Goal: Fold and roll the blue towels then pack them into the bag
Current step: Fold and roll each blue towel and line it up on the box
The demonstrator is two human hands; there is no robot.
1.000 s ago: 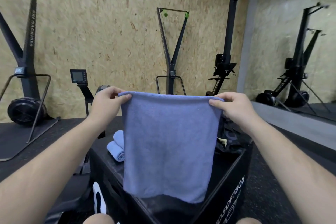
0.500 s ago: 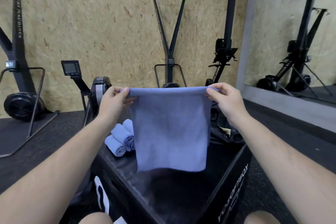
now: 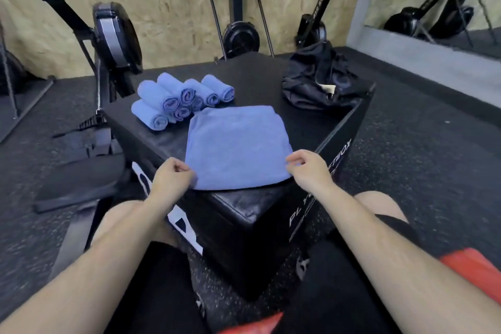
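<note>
Both hands pinch near corners of the flat blue terry towel (image 3: 235, 146): left hand (image 3: 170, 179) one, right hand (image 3: 309, 168) the other. It lies on a black padded box (image 3: 244, 211). Beyond the left, rolled blue towels (image 3: 181, 100); beyond the right, a black fabric bag (image 3: 320, 81).

Flat towel (image 3: 235, 146) on the box's (image 3: 244, 206) near corner, rolled towels (image 3: 179, 100) behind-left, bag (image 3: 320, 81) behind-right.

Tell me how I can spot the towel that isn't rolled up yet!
Look at the big black box in the middle of the gym floor. On its near part lies the flat towel, with the left hand and right hand pinching its two closest corners. Unlike the rolled towels piled beyond it, it is spread out.
</note>
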